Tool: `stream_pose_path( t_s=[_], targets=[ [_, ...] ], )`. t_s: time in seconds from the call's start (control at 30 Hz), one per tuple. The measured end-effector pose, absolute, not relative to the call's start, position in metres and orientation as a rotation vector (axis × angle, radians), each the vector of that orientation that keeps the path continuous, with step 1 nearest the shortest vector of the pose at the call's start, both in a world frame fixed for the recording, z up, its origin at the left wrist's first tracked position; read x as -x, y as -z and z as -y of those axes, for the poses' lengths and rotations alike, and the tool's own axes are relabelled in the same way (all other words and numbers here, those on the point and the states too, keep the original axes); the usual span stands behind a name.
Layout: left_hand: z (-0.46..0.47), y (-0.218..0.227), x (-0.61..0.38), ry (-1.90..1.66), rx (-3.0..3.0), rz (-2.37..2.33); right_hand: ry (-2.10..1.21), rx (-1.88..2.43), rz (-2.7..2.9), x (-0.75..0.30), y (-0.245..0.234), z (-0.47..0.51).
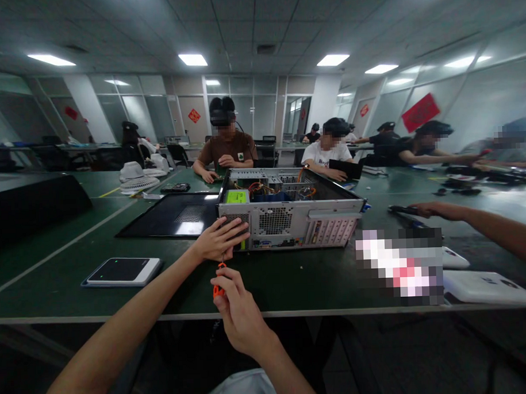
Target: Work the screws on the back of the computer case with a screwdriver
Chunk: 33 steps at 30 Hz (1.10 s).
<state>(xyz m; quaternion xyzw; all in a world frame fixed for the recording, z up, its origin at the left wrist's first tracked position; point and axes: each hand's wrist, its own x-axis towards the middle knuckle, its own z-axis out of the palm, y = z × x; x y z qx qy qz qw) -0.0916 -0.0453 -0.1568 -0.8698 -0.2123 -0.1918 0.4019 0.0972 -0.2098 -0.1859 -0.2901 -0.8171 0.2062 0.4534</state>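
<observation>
An open desktop computer case (289, 216) lies on the green table (66, 250), its rear panel facing me. My left hand (217, 240) rests on the rear left corner of the case with fingers spread flat against the fan grille. Just below it, my right hand (236, 307) is closed around an orange-handled screwdriver (218, 279), whose tip points up toward the case's lower left edge. The removed black side panel (173, 214) lies flat to the left of the case.
A white-edged tablet-like device (123, 271) lies at the left near the table edge. White devices (486, 286) sit at the right, where another person's arm (475, 221) reaches in. A white fan (137, 178) stands farther back. Several people work at tables behind.
</observation>
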Motion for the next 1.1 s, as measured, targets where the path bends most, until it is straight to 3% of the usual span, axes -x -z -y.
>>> stream_pose_path(
  t_s=[0.83,1.1],
  targets=[
    [0.041,0.156,0.094,0.515,2.198,0.448,-0.643,0.666,1.792,-0.092,0.184,0.205],
    [0.042,0.152,0.095,0.496,2.206,0.407,-0.537,0.687,1.811,-0.089,0.190,0.205]
  ],
)
